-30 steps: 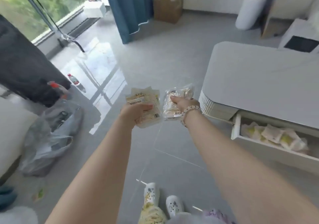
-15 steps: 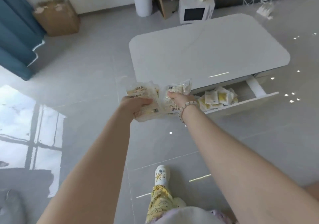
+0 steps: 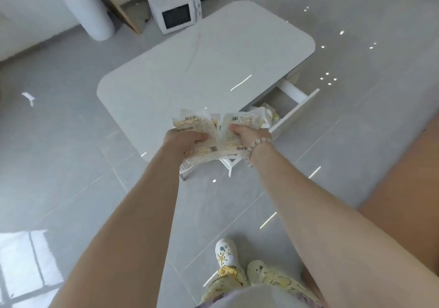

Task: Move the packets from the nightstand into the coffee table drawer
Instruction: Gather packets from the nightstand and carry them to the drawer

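Note:
My left hand [image 3: 184, 141] grips a fanned bunch of clear packets [image 3: 194, 123] with pale yellow contents. My right hand [image 3: 247, 133], with a bead bracelet at the wrist, grips another bunch of the same packets [image 3: 247, 119]. Both bunches hang in the air over the near edge of the white coffee table [image 3: 202, 70]. The table's drawer [image 3: 299, 106] stands pulled out to the right of my hands, and a few packets [image 3: 270, 115] lie inside it, partly hidden behind the ones I hold. The nightstand is out of view.
A white microwave [image 3: 175, 12] sits on the floor behind the table, next to a leaning board and a tall white planter [image 3: 91, 14]. Grey glossy tiles surround the table. My feet in white shoes [image 3: 225, 253] stand below.
The view has swung and closed in on the coffee table; it now lies straight ahead, with the open drawer just right of my hands. Both hands keep their packets.

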`<state>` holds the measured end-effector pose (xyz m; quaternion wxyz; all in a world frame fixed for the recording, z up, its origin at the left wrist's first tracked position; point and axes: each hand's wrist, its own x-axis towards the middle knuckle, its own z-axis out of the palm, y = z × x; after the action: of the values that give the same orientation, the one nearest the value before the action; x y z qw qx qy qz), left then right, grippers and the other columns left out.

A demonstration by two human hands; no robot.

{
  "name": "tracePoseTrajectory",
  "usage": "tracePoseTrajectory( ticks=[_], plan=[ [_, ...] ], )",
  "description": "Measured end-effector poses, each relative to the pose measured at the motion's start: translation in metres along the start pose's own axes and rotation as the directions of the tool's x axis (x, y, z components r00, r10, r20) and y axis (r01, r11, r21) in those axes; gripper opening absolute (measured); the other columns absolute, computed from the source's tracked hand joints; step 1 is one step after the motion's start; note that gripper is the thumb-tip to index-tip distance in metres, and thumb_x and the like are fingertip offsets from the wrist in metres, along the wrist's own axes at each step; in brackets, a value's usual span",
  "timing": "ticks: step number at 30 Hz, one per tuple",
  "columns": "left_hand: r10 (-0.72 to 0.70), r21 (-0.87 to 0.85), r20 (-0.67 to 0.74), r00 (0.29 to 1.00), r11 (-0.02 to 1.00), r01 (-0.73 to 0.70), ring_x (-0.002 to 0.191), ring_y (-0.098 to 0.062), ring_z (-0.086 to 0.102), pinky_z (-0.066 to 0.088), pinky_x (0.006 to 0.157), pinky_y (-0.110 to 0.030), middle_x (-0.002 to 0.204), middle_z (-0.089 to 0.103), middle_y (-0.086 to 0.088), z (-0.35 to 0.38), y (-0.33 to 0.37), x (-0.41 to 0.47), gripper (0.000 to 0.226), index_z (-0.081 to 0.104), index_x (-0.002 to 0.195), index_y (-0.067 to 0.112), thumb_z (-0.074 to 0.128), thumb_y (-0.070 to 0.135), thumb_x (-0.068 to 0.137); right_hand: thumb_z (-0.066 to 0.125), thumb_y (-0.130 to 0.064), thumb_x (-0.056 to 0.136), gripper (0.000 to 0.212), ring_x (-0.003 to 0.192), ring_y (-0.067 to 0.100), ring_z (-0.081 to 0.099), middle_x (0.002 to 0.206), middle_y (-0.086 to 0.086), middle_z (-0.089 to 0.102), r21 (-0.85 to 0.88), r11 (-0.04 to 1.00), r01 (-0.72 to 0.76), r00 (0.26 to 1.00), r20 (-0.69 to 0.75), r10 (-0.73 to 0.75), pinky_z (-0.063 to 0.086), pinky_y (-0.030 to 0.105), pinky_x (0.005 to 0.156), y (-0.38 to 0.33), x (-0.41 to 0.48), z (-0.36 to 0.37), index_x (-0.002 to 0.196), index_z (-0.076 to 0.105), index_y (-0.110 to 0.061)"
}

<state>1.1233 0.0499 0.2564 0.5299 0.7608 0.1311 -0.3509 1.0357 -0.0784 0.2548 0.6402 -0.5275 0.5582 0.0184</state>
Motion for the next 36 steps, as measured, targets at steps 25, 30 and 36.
tracePoseTrajectory(
  ticks=[25,30,36],
  plan=[
    [-0.025,0.075,0.053,0.998,0.997,0.021,0.075,-0.018,0.068,0.056,0.062,-0.028,0.091,0.069,-0.004,0.233,0.15,0.123,0.041,0.066,0.104,0.006,0.084,0.01,0.068,0.071,-0.041,0.08,0.071,0.116,0.023,0.058,0.131,0.009,0.057,-0.041,0.999,-0.002,0.999,0.04,0.004,0.047,0.03,0.098,-0.158,0.211,-0.143,0.133,0.048,0.0],
    [-0.056,0.092,0.003,0.998,0.994,0.056,0.083,-0.02,0.069,0.057,0.077,-0.032,0.089,0.071,-0.002,0.275,0.163,0.151,0.028,0.068,0.092,0.013,0.084,0.014,0.069,0.059,-0.047,0.088,0.065,0.117,0.022,0.056,0.129,0.01,0.058,-0.193,0.981,-0.022,0.997,0.072,0.036,0.045,0.024,0.093,-0.193,0.263,-0.168,0.13,0.049,0.002],
    [-0.146,0.049,-0.092,0.985,0.987,0.151,0.076,-0.016,0.067,0.055,0.067,-0.027,0.082,0.068,0.002,0.282,0.146,0.179,0.028,0.066,0.088,0.016,0.085,0.013,0.068,0.076,-0.04,0.073,0.079,0.109,0.022,0.06,0.126,0.005,0.06,-0.14,0.985,-0.097,0.985,0.131,0.116,0.047,0.029,0.092,-0.185,0.308,-0.144,0.134,0.046,-0.002]
  ],
)
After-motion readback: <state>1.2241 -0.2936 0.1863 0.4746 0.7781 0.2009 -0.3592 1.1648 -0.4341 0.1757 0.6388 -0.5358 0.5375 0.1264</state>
